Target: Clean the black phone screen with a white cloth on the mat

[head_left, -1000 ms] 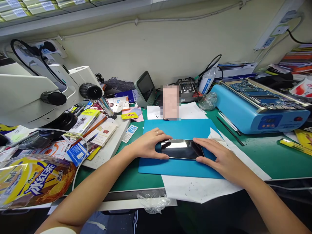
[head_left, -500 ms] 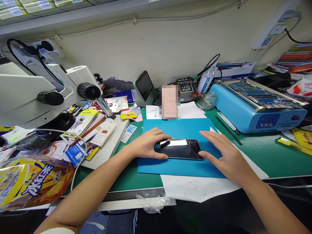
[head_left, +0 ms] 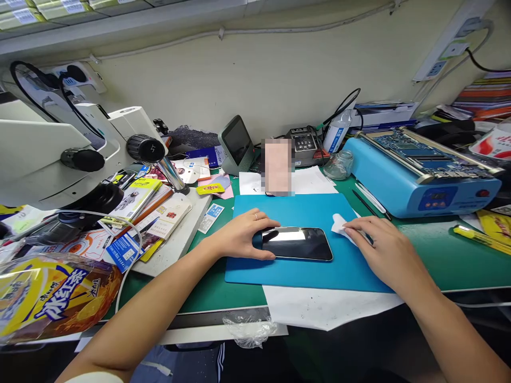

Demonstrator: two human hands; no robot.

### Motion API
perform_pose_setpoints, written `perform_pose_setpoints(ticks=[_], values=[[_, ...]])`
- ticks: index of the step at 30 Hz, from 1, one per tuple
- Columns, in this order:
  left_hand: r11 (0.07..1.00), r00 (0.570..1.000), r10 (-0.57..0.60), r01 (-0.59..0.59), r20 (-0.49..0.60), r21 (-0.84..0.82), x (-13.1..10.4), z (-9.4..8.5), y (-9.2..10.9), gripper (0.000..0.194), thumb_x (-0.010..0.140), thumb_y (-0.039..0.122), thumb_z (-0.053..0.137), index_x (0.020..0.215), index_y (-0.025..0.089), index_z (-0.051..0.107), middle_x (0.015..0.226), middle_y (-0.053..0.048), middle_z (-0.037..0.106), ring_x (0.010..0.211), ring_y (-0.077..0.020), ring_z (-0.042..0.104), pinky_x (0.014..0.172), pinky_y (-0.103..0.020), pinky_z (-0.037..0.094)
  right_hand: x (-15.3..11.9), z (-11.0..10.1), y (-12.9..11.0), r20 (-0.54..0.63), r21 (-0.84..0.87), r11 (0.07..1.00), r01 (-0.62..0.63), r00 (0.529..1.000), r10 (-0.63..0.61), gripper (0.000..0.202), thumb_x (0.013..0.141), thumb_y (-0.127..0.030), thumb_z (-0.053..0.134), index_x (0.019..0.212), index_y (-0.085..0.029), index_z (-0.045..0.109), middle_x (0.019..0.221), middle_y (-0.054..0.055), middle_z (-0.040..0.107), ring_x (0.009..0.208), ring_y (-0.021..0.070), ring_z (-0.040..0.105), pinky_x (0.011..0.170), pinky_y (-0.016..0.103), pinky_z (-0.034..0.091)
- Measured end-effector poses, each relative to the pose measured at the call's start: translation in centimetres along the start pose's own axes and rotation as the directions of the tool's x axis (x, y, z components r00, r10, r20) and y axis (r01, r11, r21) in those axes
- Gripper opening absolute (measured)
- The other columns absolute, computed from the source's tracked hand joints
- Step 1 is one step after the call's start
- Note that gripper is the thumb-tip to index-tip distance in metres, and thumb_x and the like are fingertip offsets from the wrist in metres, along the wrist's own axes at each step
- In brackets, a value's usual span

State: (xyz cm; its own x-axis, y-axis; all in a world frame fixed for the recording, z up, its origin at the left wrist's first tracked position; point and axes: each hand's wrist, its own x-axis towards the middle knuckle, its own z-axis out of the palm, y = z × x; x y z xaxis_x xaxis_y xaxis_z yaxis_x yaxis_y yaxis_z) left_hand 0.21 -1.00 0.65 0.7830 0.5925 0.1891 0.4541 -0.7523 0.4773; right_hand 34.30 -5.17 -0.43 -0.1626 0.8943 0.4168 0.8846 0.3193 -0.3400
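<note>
A smartphone [head_left: 299, 243] with a black, glossy screen lies face up on a blue mat [head_left: 247, 274]. My left hand [head_left: 244, 236] holds its left end, thumb on the lower edge and fingers on the upper edge. To the right of the phone, my right hand [head_left: 379, 247] pinches a small white tissue [head_left: 339, 223] between thumb and fingers, just above the mat. A gap separates that hand from the phone.
A white microscope [head_left: 48, 159] and piled papers fill the left side, with a large drink bottle [head_left: 56, 298] in front. A blue heating machine [head_left: 411, 181] bearing circuit boards stands right. Behind the mat are a smart display [head_left: 237, 143] and a glass jar [head_left: 339, 165].
My right hand has moved right, away from the phone's right end, and now has the white tissue in its fingers. My left hand and the phone have stayed in place.
</note>
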Motion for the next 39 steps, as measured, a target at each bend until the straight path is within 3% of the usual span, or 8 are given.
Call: perform_pose_setpoints(ticks=[7, 13, 17, 24, 28, 36, 39], values=[[1.000, 1.000, 0.008, -0.008, -0.006, 0.015, 0.0, 0.0, 0.0, 0.066, 0.082, 0.055, 0.076, 0.135, 0.020, 0.058, 0.118, -0.009, 0.065, 0.107, -0.0258, 0.058, 0.091, -0.036, 0.049, -1.2, 0.5, -3.3, 0.071, 0.146, 0.984, 0.103, 0.991, -0.114, 0.035, 0.100, -0.047, 0.046, 0.098, -0.025, 0.074, 0.103, 0.008, 0.075, 0.097, 0.0275, 0.069, 0.080, 0.042, 0.056], [1.000, 1.000, 0.019, -0.019, -0.015, 0.019, 0.0, 0.0, 0.0, 0.065, 0.082, 0.055, 0.077, 0.133, 0.019, 0.059, 0.117, -0.010, 0.066, 0.107, -0.0257, 0.058, 0.092, -0.036, 0.049, -2.0, 1.8, -4.5, 0.045, 0.086, 0.963, 0.256, 0.964, -0.260, 0.032, 0.102, -0.040, 0.049, 0.107, -0.021, 0.074, 0.110, 0.011, 0.075, 0.107, 0.0288, 0.067, 0.089, 0.045, 0.056], [1.000, 0.999, 0.023, -0.022, -0.031, 0.006, 0.1, 0.1, -0.1, 0.066, 0.082, 0.055, 0.078, 0.133, 0.019, 0.058, 0.116, -0.009, 0.066, 0.106, -0.0254, 0.059, 0.092, -0.036, 0.048, -1.7, 2.4, -7.2, 0.088, 0.066, 0.940, 0.336, 0.936, -0.341, 0.031, 0.102, -0.035, 0.049, 0.117, -0.018, 0.071, 0.116, 0.012, 0.074, 0.110, 0.0291, 0.067, 0.090, 0.046, 0.056], [1.000, 0.999, 0.012, -0.013, -0.030, -0.019, 0.1, 0.2, 0.2, 0.066, 0.082, 0.055, 0.077, 0.134, 0.019, 0.057, 0.116, -0.010, 0.066, 0.105, -0.0257, 0.059, 0.093, -0.038, 0.048, -0.5, 3.3, -11.5, 0.172, 0.127, 0.925, 0.359, 0.910, -0.377, 0.030, 0.099, -0.025, 0.053, 0.125, -0.020, 0.067, 0.125, 0.011, 0.072, 0.118, 0.0272, 0.065, 0.100, 0.048, 0.053], [0.999, 1.000, -0.006, 0.006, -0.013, -0.036, 0.1, 0.2, 0.1, 0.067, 0.082, 0.056, 0.078, 0.135, 0.021, 0.056, 0.118, -0.010, 0.065, 0.109, -0.0266, 0.059, 0.095, -0.039, 0.048, -0.5, 2.9, -11.0, 0.161, 0.112, 0.909, 0.402, 0.895, -0.416, 0.028, 0.099, -0.021, 0.050, 0.119, -0.021, 0.070, 0.121, 0.009, 0.074, 0.115, 0.0265, 0.067, 0.098, 0.049, 0.053], [0.998, 0.999, -0.038, 0.039, 0.013, -0.056, 0.1, -0.2, 0.1, 0.072, 0.079, 0.056, 0.080, 0.138, 0.023, 0.056, 0.122, -0.010, 0.064, 0.113, -0.0280, 0.057, 0.096, -0.039, 0.048, -1.7, 1.8, -5.4, 0.063, -0.015, 0.939, 0.345, 0.937, -0.343, 0.027, 0.101, -0.031, 0.051, 0.112, -0.018, 0.072, 0.112, 0.010, 0.076, 0.112, 0.0291, 0.065, 0.095, 0.050, 0.050], [0.998, 1.000, -0.027, 0.027, 0.003, -0.053, 0.1, -0.2, 0.0, 0.073, 0.079, 0.055, 0.081, 0.138, 0.022, 0.056, 0.122, -0.010, 0.063, 0.113, -0.0277, 0.057, 0.096, -0.038, 0.048, -1.5, 1.9, -6.0, 0.063, -0.030, 0.939, 0.343, 0.938, -0.341, 0.028, 0.101, -0.033, 0.050, 0.111, -0.019, 0.072, 0.111, 0.010, 0.076, 0.112, 0.0301, 0.065, 0.094, 0.050, 0.051]])
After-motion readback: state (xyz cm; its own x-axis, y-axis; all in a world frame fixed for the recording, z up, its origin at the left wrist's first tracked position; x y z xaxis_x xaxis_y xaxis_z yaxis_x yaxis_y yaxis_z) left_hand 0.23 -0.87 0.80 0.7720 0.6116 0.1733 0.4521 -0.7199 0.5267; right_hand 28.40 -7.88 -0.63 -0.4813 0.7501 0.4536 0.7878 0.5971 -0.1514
